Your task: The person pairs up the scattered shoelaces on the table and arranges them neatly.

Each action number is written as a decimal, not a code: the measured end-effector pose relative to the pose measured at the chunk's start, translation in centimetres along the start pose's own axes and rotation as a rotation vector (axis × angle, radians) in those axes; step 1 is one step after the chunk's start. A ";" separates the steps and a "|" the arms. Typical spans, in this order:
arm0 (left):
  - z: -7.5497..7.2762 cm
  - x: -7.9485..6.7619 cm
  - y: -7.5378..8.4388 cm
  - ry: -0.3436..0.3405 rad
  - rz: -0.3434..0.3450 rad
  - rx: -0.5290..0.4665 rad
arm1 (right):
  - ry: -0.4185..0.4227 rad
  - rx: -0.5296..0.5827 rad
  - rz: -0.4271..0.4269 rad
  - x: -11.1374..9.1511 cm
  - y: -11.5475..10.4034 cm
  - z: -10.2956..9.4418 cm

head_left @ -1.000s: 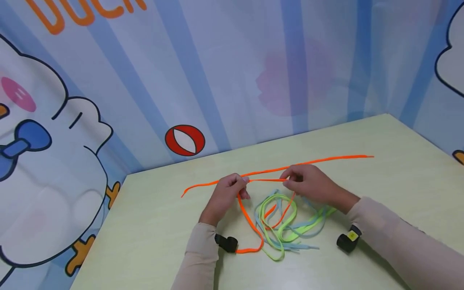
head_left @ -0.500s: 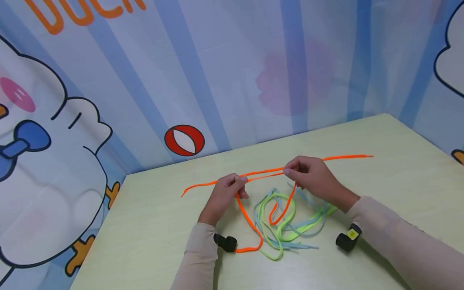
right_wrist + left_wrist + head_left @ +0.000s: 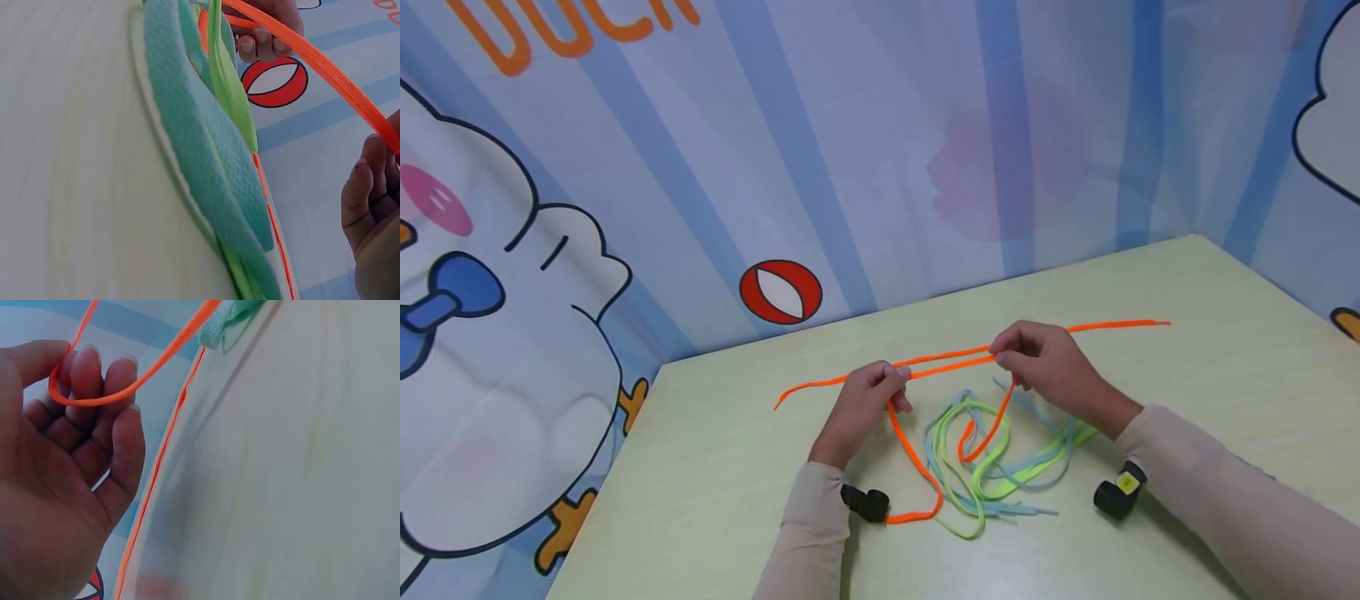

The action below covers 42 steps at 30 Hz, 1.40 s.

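Two hands, left (image 3: 872, 400) and right (image 3: 1048, 362), both pinching one orange lace (image 3: 951, 367), a straight span of it between them above the desk (image 3: 700, 500). Its left tail hangs down beside the left wrist camera (image 3: 868, 505); its right tail drops onto a loose tangle of green lacing (image 3: 1000, 492) and light-blue lacing (image 3: 1022, 509), piece count unclear. One second orange lace (image 3: 1116, 324), lying nearly straight behind the hands. One backdrop (image 3: 910, 167), striped blue, with a printed red-and-white ball (image 3: 780, 292).
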<state>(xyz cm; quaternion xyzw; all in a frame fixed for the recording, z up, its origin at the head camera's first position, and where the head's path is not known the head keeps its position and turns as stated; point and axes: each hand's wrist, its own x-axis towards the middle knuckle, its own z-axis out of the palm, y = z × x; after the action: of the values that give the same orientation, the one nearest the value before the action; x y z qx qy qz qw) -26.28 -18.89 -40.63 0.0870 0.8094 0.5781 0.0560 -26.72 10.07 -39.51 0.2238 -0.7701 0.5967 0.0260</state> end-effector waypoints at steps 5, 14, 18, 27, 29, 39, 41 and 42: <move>0.0 -0.1 -0.1 0.003 -0.003 0.007 | 0.006 -0.014 0.007 0.0 0.0 0.0; -0.2 -0.4 0.1 -0.001 0.006 -0.018 | 0.027 -0.037 0.013 0.3 -0.1 -0.5; -0.4 -0.4 0.1 -0.006 0.019 -0.046 | 0.041 -0.026 0.004 0.4 -0.3 -0.9; -0.7 -0.4 -0.2 0.018 0.048 -0.132 | 0.061 0.005 -0.002 0.4 -0.6 -1.5; -0.8 -0.4 -0.2 0.025 0.048 -0.148 | 0.061 0.007 -0.006 0.4 -0.7 -1.6; -1.2 -0.2 0.0 0.061 0.043 -0.184 | 0.090 0.014 -0.019 0.5 -0.9 -2.6; -1.2 -0.2 0.1 0.066 0.049 -0.186 | 0.097 0.021 -0.017 0.5 -0.9 -2.7; -1.2 -0.3 0.1 0.069 0.050 -0.189 | 0.101 0.023 -0.017 0.5 -0.9 -2.8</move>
<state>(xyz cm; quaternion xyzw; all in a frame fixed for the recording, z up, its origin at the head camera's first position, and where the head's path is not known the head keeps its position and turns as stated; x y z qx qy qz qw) -26.25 -20.05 -40.14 0.0816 0.7503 0.6557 0.0215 -27.47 12.36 -37.70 0.2004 -0.7589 0.6160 0.0674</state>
